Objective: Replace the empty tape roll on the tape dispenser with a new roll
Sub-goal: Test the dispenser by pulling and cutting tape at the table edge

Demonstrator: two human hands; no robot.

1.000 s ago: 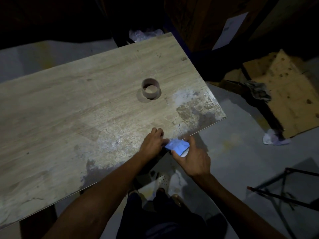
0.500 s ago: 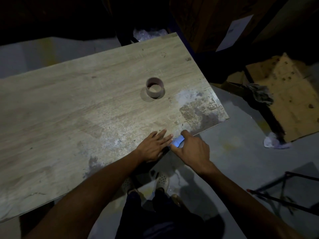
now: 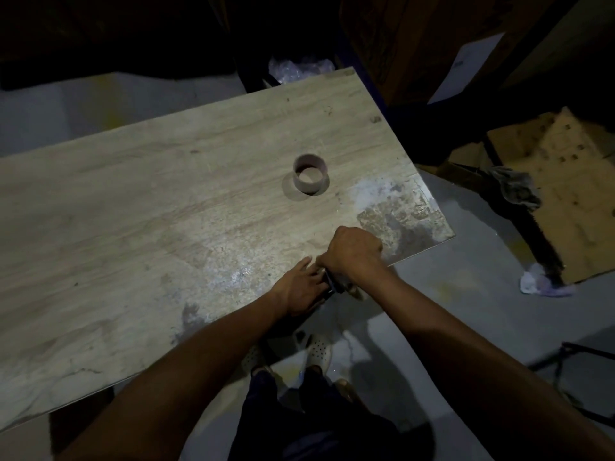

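Observation:
An empty brown cardboard tape core stands on end on the wooden table, far from both hands. At the table's near edge my right hand is closed in a fist over a mostly hidden object, which seems to be the tape dispenser. Only a dark part and a tan bit of it show below the fist. My left hand lies flat on the table edge right beside it, fingers stretched out toward the fist and touching the dark part. No new roll is clearly visible.
The scene is dim. The table's right corner is worn and scraped. On the floor to the right lie a torn cardboard sheet, a dark rag and crumpled paper. A dark metal frame stands at lower right.
My right hand rose from below the table edge onto it and turned into a fist; the blue object it held is now covered. My left hand stayed flat at the edge.

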